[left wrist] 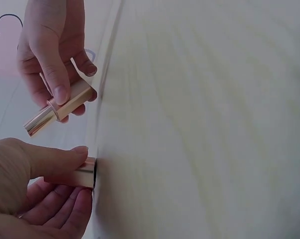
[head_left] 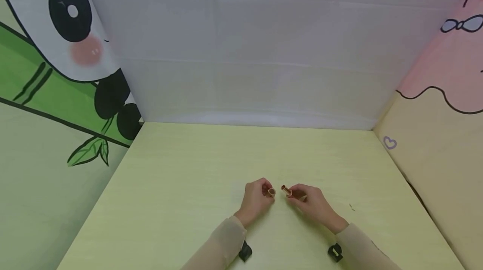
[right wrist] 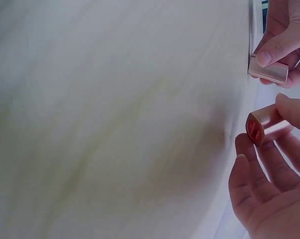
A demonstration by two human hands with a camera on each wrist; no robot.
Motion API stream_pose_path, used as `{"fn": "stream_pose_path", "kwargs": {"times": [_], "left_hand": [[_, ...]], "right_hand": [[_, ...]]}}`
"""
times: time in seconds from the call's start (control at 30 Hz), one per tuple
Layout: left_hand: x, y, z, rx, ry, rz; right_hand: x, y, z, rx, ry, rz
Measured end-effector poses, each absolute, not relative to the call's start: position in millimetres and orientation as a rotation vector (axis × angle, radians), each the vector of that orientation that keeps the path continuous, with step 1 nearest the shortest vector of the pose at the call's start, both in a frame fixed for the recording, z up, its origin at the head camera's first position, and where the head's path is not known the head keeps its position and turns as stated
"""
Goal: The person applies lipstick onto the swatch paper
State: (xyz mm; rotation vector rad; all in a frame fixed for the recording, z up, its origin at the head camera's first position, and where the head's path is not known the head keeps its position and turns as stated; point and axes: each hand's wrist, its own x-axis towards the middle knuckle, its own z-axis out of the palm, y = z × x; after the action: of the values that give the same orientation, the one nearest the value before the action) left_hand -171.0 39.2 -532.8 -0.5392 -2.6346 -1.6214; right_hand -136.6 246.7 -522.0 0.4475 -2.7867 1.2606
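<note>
In the head view my left hand [head_left: 256, 202] pinches a gold lipstick cap [head_left: 271, 192] between thumb and fingers, its hollow end toward the right. Facing it, my right hand [head_left: 316, 206] holds a gold lipstick tube [head_left: 286, 190] by its base. A small gap separates the two pieces. The left wrist view shows the tube's narrower shiny collar [left wrist: 40, 121] sticking out beyond my right fingers. A red label [right wrist: 255, 131] marks the tube's bottom end in the right wrist view. Any lipstick inside the collar is hidden.
Both hands are above a pale yellow tabletop [head_left: 196, 157]. A white panel [head_left: 264, 64] closes off the back, with painted panels [head_left: 68, 106] at left and right. Black clips [head_left: 245, 251] show beside the sleeves.
</note>
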Motion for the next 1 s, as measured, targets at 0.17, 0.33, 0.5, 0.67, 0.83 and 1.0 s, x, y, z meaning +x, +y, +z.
{"fn": "stream_pose_path", "kwargs": {"times": [0.17,0.33,0.5,0.67,0.83,1.0], "left_hand": [[-171,39,-533,-0.548,-2.637,-1.621],[-169,38,-526,-0.528,-2.621,-1.615],[-167,34,-515,-0.566,-2.581,-1.675],[-164,29,-507,-0.632,-2.576,-1.654],[-164,29,-501,-0.696,-2.526,-1.703],[-164,30,-496,-0.731,-2.519,-1.759]], "right_hand": [[-136,246,-520,0.46,-2.773,1.269],[-136,246,-516,0.499,-2.754,1.28],[-136,244,-512,0.523,-2.753,1.277],[-134,240,-507,0.524,-2.77,1.27],[-132,237,-501,0.545,-2.751,1.267],[-131,234,-495,0.564,-2.749,1.264]]}}
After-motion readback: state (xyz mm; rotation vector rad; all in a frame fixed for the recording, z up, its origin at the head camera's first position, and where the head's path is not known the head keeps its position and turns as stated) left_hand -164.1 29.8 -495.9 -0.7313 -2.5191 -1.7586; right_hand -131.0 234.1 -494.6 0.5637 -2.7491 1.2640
